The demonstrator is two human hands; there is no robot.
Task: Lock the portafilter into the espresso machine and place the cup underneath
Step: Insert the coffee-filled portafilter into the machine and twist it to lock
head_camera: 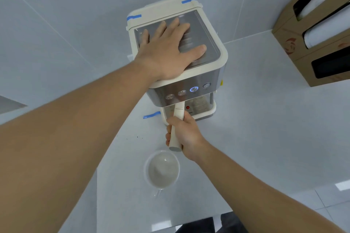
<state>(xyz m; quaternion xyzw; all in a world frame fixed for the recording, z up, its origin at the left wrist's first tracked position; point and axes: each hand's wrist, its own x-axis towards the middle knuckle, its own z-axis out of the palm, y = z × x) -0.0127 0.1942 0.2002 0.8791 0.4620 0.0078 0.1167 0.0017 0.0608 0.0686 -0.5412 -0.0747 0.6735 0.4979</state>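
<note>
Cream-coloured handle: the portafilter [177,128] sticks out from under the machine's front, its head hidden up in the group; whether it is fully locked cannot be told.
Right hand: the right hand [186,135] is wrapped tight round the handle's lower half, fingers [168,136] curled across it from the left.
Left hand: the left hand [168,51] lies flat and spread on the metal top, gripping nothing, pressing down.
Handling, portafilter: likely stiff and fairly heavy at the hidden head; the smooth handle is the right place to hold, and turning it probably needs firm sideways force.
Handling, machine: the espresso machine [189,81] looks light enough to slide or twist on the smooth desk, hence the bracing palm.
Cup: the cup [162,171] stands upright and empty on the desk [255,138], just below the handle's end, not yet under the spout; it looks breakable, and its small handle faces the person.
In the way: the handle and right wrist hang over the cup's path to the drip tray.
Around: a lit blue button [194,89], blue tape [151,115] on the desk, a cardboard cup dispenser [310,43] well apart at right.
</note>
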